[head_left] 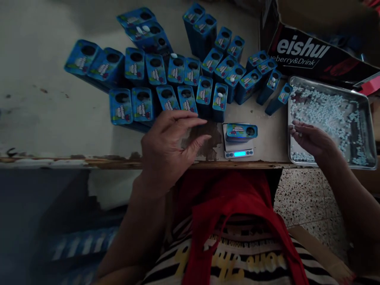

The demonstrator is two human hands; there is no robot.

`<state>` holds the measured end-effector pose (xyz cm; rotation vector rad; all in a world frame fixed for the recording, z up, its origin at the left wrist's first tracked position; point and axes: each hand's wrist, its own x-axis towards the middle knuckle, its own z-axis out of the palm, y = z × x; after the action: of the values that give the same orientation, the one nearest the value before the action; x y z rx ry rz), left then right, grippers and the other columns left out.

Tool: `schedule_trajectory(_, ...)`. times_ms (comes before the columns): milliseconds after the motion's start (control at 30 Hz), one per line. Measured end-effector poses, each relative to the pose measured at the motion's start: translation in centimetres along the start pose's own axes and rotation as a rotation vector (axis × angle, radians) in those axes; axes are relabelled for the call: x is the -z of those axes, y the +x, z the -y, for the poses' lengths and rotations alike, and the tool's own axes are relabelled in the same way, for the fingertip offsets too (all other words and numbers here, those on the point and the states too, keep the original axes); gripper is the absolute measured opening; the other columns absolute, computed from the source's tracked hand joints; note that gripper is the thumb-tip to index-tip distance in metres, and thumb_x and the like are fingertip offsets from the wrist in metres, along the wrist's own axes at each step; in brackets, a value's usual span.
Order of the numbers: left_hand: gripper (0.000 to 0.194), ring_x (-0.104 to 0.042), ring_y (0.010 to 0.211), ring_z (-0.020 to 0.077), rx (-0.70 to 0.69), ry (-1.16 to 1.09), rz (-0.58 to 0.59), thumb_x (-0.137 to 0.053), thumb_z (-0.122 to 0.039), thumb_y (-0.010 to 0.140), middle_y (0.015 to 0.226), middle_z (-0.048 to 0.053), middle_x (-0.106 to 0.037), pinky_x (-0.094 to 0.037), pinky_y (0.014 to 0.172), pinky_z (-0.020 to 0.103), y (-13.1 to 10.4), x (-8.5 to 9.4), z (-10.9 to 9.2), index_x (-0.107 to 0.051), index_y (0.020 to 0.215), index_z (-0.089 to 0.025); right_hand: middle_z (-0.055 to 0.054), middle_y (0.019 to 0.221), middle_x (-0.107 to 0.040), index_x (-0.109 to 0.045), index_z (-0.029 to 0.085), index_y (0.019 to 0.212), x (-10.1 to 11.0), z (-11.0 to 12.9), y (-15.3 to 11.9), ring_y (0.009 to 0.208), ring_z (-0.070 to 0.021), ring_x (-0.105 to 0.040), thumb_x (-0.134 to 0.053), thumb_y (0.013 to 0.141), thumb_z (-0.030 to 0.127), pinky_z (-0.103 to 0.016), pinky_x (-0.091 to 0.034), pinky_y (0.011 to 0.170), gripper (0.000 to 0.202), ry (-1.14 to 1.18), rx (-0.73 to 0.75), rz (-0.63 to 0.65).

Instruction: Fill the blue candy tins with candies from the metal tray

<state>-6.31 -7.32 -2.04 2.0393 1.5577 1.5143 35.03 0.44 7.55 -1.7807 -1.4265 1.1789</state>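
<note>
My left hand [170,148] hovers over the table's front part, thumb and fingers apart with nothing between them. Just left of the lit digital scale [240,153], it is close to the front row of blue candy tins. One blue candy tin [239,132] lies on the scale, its round opening to the right. Over the left side of a metal tray [292,157], my right hand [311,138] pinches a few small white candies [292,127] at its fingertips. Many pale candies [323,111] are spread across the tray.
Several blue tins [156,69] with round openings stand in uneven rows; a few have white candies on top. A black cardboard box [311,55] is behind the tray. The table's worn front edge [113,163] runs before me, above a speckled floor [299,196].
</note>
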Motion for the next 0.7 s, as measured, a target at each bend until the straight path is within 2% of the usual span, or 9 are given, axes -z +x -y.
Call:
schedule_trajectory(67, 0.029, -0.078, 0.120, 0.0253, -0.007, 0.042, -0.021, -0.086, -0.033, 0.097, 0.126, 0.011, -0.080, -0.063, 0.108, 0.040, 0.1, 0.0, -0.2, -0.079, 0.124, -0.024, -0.007, 0.095, -0.075, -0.074, 0.025, 0.097, -1.9, 1.4, -0.1, 0.083, -0.0183, -0.073, -0.085, 0.084, 0.033, -0.029, -0.068, 0.066, 0.018, 0.139, -0.071, 0.026)
schedule_trajectory(133, 0.033, -0.078, 0.122, 0.0268, -0.013, 0.059, -0.031, -0.086, -0.032, 0.097, 0.127, 0.013, -0.080, -0.063, 0.109, 0.041, 0.2, 0.0, -0.5, -0.079, 0.127, -0.021, -0.005, 0.093, -0.076, -0.076, 0.023, 0.097, -4.1, 3.1, -0.2, 0.074, -0.0130, -0.070, -0.089, 0.086, 0.033, -0.024, -0.063, 0.060, 0.020, 0.240, -0.116, 0.106)
schedule_trajectory(200, 0.034, -0.078, 0.124, 0.0279, -0.014, 0.055, -0.022, -0.086, -0.031, 0.097, 0.126, 0.014, -0.079, -0.064, 0.110, 0.041, 0.2, 0.1, -0.7, -0.079, 0.128, -0.018, -0.003, 0.090, -0.076, -0.075, 0.022, 0.094, -6.3, 4.9, -0.2, 0.071, -0.0111, -0.068, -0.092, 0.086, 0.035, -0.023, -0.061, 0.060, 0.022, 0.279, -0.090, 0.220)
schedule_trajectory(300, 0.034, -0.078, 0.124, 0.0274, -0.018, 0.059, 0.011, -0.085, -0.032, 0.098, 0.126, 0.012, -0.080, -0.064, 0.111, 0.040, 0.0, 0.3, -1.0, -0.078, 0.128, -0.019, -0.002, 0.089, -0.077, -0.074, 0.022, 0.094, -8.5, 7.1, -0.1, 0.077, -0.0121, -0.073, -0.096, 0.081, 0.031, -0.024, -0.063, 0.068, 0.027, 0.308, -0.036, 0.335)
schedule_trajectory(400, 0.032, -0.077, 0.125, 0.0259, 0.035, 0.056, 0.082, -0.081, -0.038, 0.101, 0.129, 0.007, -0.079, -0.063, 0.113, 0.041, -0.2, 0.3, -1.1, -0.077, 0.131, -0.028, -0.001, 0.089, -0.078, -0.074, 0.021, 0.097, -9.4, 8.4, 0.1, 0.079, -0.0130, -0.076, -0.100, 0.077, 0.029, -0.024, -0.063, 0.069, 0.033, 0.272, -0.012, 0.388)
schedule_trajectory(467, 0.032, -0.075, 0.127, 0.0258, 0.074, 0.043, 0.124, -0.079, -0.042, 0.102, 0.131, 0.004, -0.078, -0.062, 0.116, 0.043, -0.3, 0.0, -1.2, -0.076, 0.133, -0.033, -0.001, 0.087, -0.078, -0.074, 0.020, 0.095, -9.6, 8.7, 0.2, 0.074, -0.0127, -0.075, -0.101, 0.077, 0.033, -0.024, -0.060, 0.064, 0.035, 0.223, 0.012, 0.398)
schedule_trajectory(600, 0.033, -0.075, 0.128, 0.0284, 0.093, -0.034, 0.174, -0.079, -0.042, 0.100, 0.133, 0.005, -0.078, -0.062, 0.116, 0.044, -0.3, -1.3, -1.3, -0.076, 0.132, -0.035, -0.001, 0.075, -0.075, -0.071, 0.020, 0.086, -10.0, 8.7, 0.4, 0.058, -0.0091, -0.062, -0.099, 0.080, 0.045, -0.023, -0.044, 0.049, 0.039, 0.112, 0.076, 0.424)
schedule_trajectory(700, 0.034, -0.075, 0.127, 0.0292, 0.080, -0.101, 0.202, -0.081, -0.038, 0.099, 0.134, 0.006, -0.078, -0.063, 0.113, 0.044, 0.0, -2.3, -1.4, -0.076, 0.133, -0.034, 0.002, 0.065, -0.069, -0.071, 0.020, 0.080, -10.9, 8.5, 0.2, 0.053, -0.0069, -0.052, -0.099, 0.080, 0.048, -0.023, -0.035, 0.047, 0.040, -0.008, 0.139, 0.428)
